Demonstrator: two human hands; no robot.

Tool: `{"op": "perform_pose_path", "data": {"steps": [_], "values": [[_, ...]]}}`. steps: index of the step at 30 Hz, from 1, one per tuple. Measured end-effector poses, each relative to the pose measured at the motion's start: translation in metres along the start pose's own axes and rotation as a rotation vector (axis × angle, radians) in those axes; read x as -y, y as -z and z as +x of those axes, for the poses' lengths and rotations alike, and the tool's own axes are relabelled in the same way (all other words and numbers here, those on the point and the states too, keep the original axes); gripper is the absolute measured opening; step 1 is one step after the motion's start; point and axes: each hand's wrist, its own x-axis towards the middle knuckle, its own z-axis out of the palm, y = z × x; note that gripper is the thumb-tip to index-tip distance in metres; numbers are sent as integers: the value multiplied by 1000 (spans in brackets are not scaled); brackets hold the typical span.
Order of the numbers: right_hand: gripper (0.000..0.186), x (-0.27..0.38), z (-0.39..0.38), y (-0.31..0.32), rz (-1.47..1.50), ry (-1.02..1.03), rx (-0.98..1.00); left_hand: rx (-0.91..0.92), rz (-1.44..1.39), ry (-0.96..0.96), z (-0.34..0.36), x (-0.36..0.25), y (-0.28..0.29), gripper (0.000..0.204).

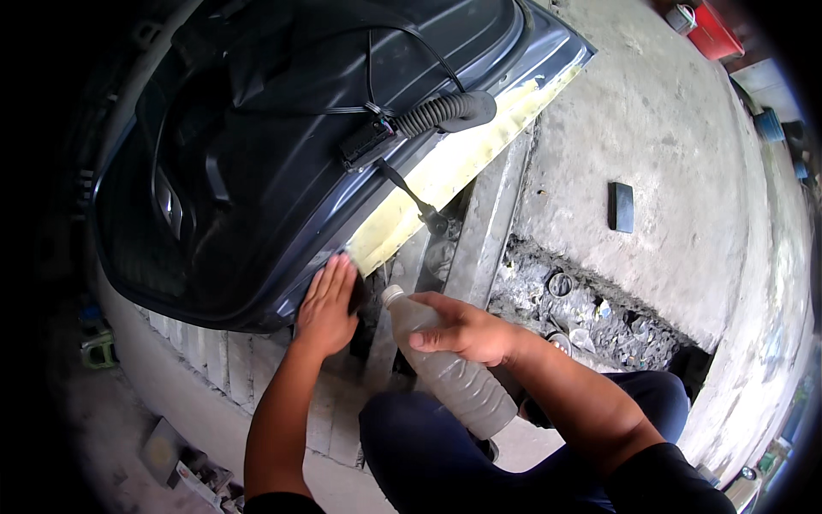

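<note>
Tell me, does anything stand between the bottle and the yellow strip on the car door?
Nothing visible stands between the plastic bottle in the right hand and the near end of the yellow strip; a black cable end hangs farther along.

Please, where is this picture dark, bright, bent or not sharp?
Head view: corners sink into black; the concrete floor curves toward the right rim, palest there; the dark car door catches a pale sheen along its edge; in the same head view, the right hand and bottle look fairly sharp, small things near the rim soft.
</note>
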Motion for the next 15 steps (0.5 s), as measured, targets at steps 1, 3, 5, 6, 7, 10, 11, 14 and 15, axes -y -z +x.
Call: {"op": "perform_pose_path", "data": {"steps": [1, 3, 5, 6, 7, 10, 11, 14, 15], "values": [[82, -5, 2, 4, -12, 10, 13, -3, 36, 2, -8, 3, -5, 82], [83, -8, 7, 1, -31, 34, 60, 42, 15, 67, -6, -5, 4, 84], [83, -3, 10, -8, -53, 59, 110, -78, -15, -2, 26, -13, -2, 85], [82, -1, 12, -14, -55, 69, 134, -142, -27, -30, 39, -14, -2, 85], [81, 0, 13, -19, -62, 77, 151, -171, -11, -13, 52, -18, -1, 85], [80, 3, 6, -16, -201, 40, 146, -116, -21, 2, 42, -9, -5, 83], [79, 8, 1, -5, -277, 28, 124, -97, -20, 12, 22, -5, -12, 83], [78, 5, -3, 5, -348, 19, 116, -21, 19, 73, -8, -5, -11, 84], [79, 5, -2, 5, -345, 27, 114, 8, 37, 99, -12, -6, -8, 84]]}}
